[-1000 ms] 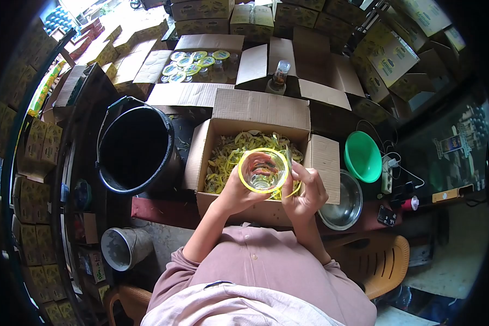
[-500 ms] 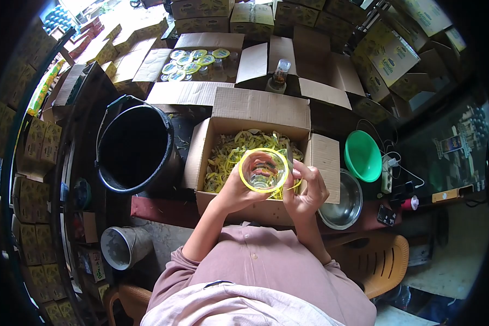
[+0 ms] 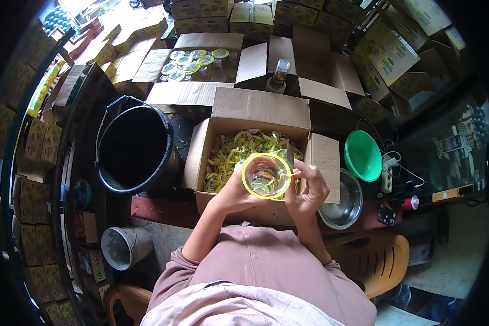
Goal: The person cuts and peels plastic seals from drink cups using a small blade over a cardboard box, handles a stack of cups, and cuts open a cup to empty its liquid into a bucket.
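— What is nearest me?

— Your mauve shirt, with a brown chair at your right side and a grey bucket low on your left.

— And how is my grip?

— Your left hand is wrapped around a clear cup, its yellow rim turned up toward you. Your right hand has its fingers bent close by the cup's right edge, next to a thin dark piece like a blade. I cannot tell whether they are clamped on it.

— Where exactly is the cup?

— In front of your chest, over the near part of an open cardboard box with yellow strips inside.

— What stands beside the box?

— A black bucket to the left; a metal bowl and, a little farther, a green bowl to the right.

— Beyond that?

— A jar, a second open box holding yellow-rimmed tubs, and behind them stacked cartons.
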`<action>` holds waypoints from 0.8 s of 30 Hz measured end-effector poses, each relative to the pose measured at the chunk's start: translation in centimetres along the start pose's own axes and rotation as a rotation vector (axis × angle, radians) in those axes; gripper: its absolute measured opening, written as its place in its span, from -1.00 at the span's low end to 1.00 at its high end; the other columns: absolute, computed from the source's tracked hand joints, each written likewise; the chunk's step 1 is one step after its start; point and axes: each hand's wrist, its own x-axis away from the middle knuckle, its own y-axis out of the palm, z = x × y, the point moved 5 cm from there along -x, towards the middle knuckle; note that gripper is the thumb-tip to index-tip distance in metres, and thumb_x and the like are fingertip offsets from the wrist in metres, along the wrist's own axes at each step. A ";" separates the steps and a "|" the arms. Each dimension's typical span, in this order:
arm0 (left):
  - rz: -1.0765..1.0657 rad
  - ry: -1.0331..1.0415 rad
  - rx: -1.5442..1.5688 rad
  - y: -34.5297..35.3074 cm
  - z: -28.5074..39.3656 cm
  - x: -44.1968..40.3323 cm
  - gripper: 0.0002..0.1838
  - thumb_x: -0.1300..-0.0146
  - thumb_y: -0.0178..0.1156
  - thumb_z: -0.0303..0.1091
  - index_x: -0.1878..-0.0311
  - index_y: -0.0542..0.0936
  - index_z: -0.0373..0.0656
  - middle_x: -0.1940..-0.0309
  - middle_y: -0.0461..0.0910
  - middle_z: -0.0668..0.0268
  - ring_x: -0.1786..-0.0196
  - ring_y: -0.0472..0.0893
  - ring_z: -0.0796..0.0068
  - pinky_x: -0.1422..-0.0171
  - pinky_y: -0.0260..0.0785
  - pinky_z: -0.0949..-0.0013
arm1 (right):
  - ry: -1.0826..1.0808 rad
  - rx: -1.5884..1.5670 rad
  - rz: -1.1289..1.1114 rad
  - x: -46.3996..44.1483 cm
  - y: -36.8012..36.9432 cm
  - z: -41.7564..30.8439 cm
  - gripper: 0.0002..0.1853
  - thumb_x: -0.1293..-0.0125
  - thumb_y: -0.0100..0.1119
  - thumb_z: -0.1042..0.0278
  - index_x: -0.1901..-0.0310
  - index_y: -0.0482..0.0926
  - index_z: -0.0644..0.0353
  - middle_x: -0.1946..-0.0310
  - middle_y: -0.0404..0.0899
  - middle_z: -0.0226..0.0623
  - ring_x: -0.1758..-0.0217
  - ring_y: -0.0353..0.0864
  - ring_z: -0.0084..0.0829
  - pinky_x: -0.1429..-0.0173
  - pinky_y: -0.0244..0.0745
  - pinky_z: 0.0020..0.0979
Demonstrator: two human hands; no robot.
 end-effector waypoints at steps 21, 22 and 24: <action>0.124 -0.064 0.299 -0.6 -2.4 0.2 -0.31 0.08 0.33 -0.48 -0.12 0.20 -0.19 0.03 0.28 0.26 -0.06 0.36 0.48 -0.10 0.31 0.37 | 0.061 -0.045 0.079 0.5 0.1 0.0 -0.79 -0.02 0.19 0.61 0.24 0.51 0.30 0.53 0.46 -0.33 0.50 0.44 -0.60 0.42 0.34 -0.59; 0.127 -0.060 0.313 -0.5 -2.7 0.2 -0.32 0.08 0.32 -0.49 -0.12 0.20 -0.19 0.02 0.29 0.25 -0.08 0.35 0.47 -0.10 0.31 0.36 | 0.050 -0.032 0.080 0.5 0.1 -0.1 -0.79 -0.02 0.19 0.60 0.24 0.51 0.30 0.53 0.46 -0.33 0.51 0.44 -0.59 0.42 0.35 -0.59; 0.132 -0.054 0.340 -0.4 -2.7 0.2 -0.34 0.06 0.31 -0.50 -0.13 0.21 -0.19 0.02 0.31 0.24 -0.11 0.34 0.45 -0.12 0.30 0.35 | 0.030 -0.008 0.084 0.4 0.2 -0.4 -0.78 0.00 0.20 0.60 0.25 0.52 0.29 0.53 0.48 -0.33 0.53 0.45 -0.57 0.43 0.36 -0.58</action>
